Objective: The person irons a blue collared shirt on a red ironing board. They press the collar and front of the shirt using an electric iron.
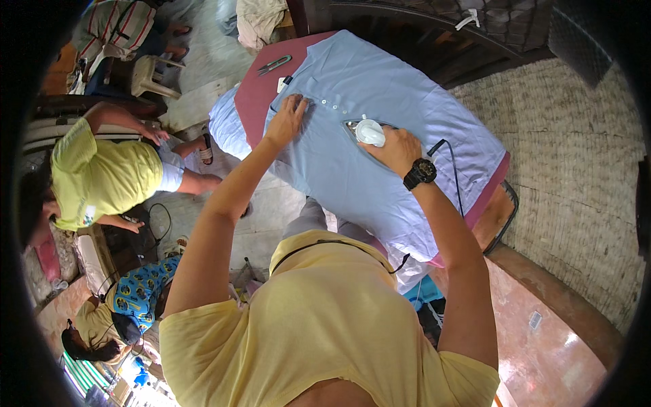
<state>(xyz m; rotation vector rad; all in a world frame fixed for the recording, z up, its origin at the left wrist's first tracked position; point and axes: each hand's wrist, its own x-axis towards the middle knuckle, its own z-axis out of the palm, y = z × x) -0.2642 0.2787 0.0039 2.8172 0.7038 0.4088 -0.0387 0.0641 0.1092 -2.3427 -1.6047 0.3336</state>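
A light blue shirt [380,88] lies spread over a maroon-covered ironing table [254,91]. My left hand [288,117] presses flat on the shirt beside its button placket, fingers apart. My right hand [397,148], with a black watch on the wrist, grips the white handle of a clothes iron [366,131] resting on the shirt. The iron's dark cord [453,169] runs off across the cloth toward the table's right edge.
Scissors [273,65] lie on the bare maroon cover at the far end. On the left a person in a yellow shirt [102,173] sits, another in blue patterned clothes [139,288] below. A white plastic stool [150,73] stands far left. Woven matting [576,169] covers the right.
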